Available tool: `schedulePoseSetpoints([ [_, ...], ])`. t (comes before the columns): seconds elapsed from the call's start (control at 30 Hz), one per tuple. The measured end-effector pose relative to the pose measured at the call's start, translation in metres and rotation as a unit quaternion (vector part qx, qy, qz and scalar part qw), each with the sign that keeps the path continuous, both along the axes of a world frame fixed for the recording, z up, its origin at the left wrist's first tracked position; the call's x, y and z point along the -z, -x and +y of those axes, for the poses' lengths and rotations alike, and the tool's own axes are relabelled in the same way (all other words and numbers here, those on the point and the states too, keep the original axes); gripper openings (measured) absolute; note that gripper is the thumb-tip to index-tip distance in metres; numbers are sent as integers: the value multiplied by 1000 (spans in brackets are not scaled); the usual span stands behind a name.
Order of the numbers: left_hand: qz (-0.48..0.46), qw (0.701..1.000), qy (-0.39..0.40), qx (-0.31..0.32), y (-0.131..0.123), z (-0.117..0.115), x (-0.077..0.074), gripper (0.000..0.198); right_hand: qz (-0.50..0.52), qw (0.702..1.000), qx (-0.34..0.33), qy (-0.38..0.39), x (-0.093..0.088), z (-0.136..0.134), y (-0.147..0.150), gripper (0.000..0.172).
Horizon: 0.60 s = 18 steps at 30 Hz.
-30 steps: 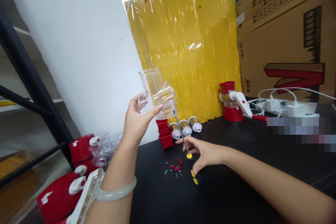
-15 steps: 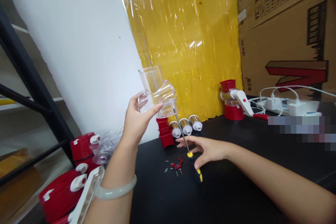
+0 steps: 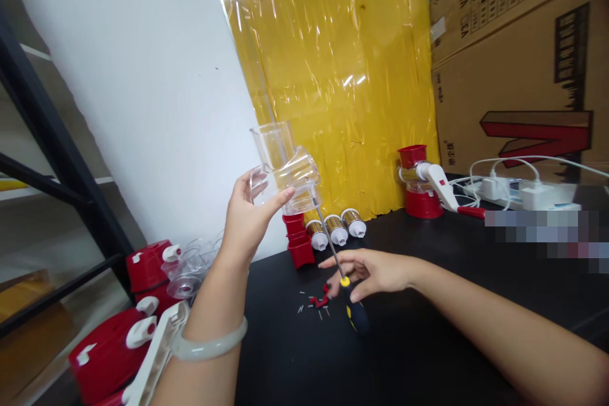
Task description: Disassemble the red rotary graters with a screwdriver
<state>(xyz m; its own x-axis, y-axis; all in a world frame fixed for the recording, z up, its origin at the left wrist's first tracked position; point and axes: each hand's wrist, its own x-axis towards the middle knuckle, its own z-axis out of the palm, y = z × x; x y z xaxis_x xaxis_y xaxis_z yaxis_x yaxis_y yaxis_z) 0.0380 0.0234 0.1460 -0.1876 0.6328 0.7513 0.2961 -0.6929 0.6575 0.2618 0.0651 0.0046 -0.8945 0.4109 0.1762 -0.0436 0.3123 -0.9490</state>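
A clear plastic housing (image 3: 295, 171) is held up over the table by my left hand (image 3: 250, 216), thumb on its near side. The tip of a screwdriver (image 3: 356, 314) with a dark blue and yellow handle meets the housing's underside. My right hand (image 3: 368, 276) has its fingers and thumb around the top of that handle. Below lie small red parts (image 3: 320, 301) and several tiny metal screws or pins (image 3: 301, 309) on the black table (image 3: 295, 361).
Behind are red plastic pieces (image 3: 299, 247) and metal drums with white ends (image 3: 337, 229). A red and white grater (image 3: 421, 181), white cables and chargers (image 3: 537, 193) and a large carton (image 3: 518, 76) are right. Red bases (image 3: 107, 352) and clear parts (image 3: 188, 269) stand left.
The screwdriver handle has turned, and its lower end has shifted slightly left. My right fingers have curled and moved along the handle. My left hand and the housing have hardly moved.
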Motion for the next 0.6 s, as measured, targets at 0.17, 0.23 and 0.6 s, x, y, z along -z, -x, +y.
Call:
schedulePoseSetpoints([
  [0.17,-7,1000,6,6,-1,-1,0,70,-7,995,96,-26,6,3,4,111],
  [0.23,-9,1000,5,5,-2,-2,-1,70,9,995,89,-33,5,3,2,111],
  [0.6,-3,1000,3,0,-1,-2,-1,70,30,996,82,-27,9,5,3,110],
])
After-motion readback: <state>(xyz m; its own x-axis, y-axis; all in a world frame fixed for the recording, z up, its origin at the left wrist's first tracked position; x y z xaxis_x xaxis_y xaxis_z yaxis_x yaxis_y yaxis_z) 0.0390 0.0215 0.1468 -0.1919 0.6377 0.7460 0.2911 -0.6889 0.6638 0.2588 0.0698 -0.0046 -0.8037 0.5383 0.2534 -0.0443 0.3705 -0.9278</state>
